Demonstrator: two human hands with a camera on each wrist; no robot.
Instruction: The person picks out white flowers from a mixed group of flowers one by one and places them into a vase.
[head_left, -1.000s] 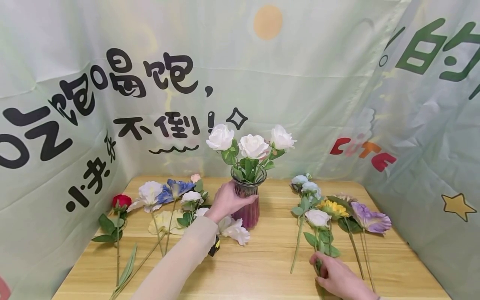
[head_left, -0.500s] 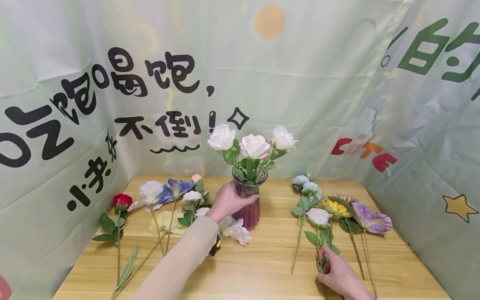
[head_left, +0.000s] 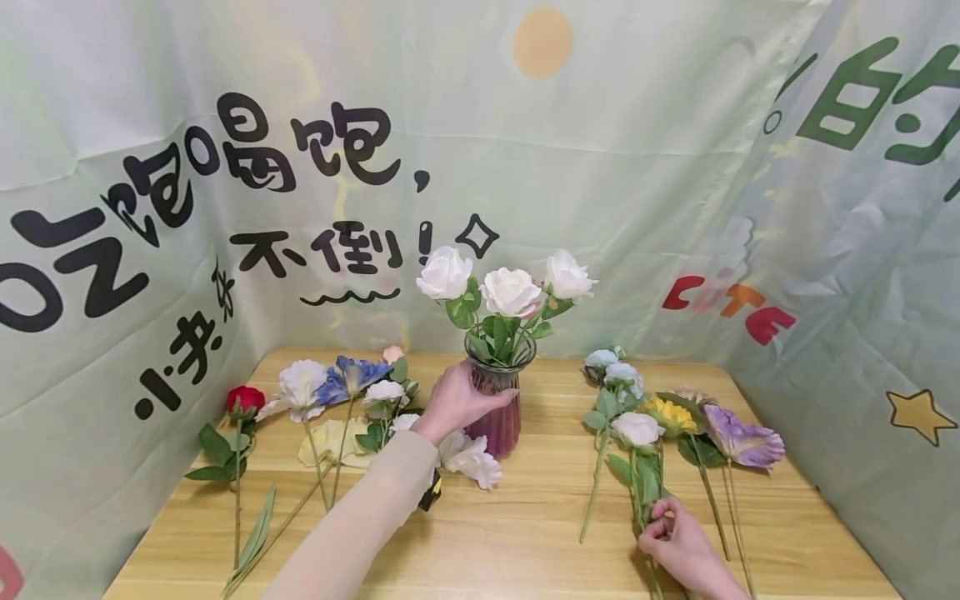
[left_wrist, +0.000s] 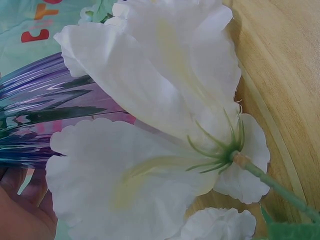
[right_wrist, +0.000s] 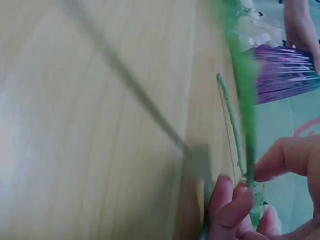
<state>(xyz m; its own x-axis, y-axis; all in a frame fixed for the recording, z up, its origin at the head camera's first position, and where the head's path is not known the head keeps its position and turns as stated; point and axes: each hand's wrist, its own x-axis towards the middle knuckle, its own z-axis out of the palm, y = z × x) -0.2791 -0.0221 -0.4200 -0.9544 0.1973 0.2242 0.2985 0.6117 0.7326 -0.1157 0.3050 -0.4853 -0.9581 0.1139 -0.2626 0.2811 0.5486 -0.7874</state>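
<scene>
Head view: we see a person at a wooden worktop (head_left: pixel 525 533), both hands occupied. Near the back, between two spreads of loose flowers, stands an upright glass vase (head_left: pixel 498 433) holding three white roses (head_left: pixel 512 292), their blooms fanned above the rim. The left hand (head_left: pixel 459 404) is wrapped around the vase below its flared lip, thumb across the front; we judge the grip is there to steady a vessel that the tall blooms make top-heavy. How the other fingers lie behind the glass, we cannot tell.

To the right, on the near side, the right hand (head_left: pixel 682 546) has thumb and fingers together, pinched on the green stem of a single white rose (head_left: pixel 637 429), well below the bloom. We take that low hold as sparing the petals and leaves. The rose lies apart from the vase, just beside a yellow flower (head_left: pixel 670 415), with a purple flower (head_left: pixel 750 437) farther right and pale blue flowers (head_left: pixel 624 377) behind.

On the left, a red rose (head_left: pixel 245 402) and a blue flower (head_left: pixel 348 379) lie with blooms away from the person and stems toward the near edge, an arrangement that, we judge, leaves the stems within easy reach. The left wrist view shows a large white flower (left_wrist: pixel 145 90) partly hiding the vase; we cannot tell whether they touch.
</scene>
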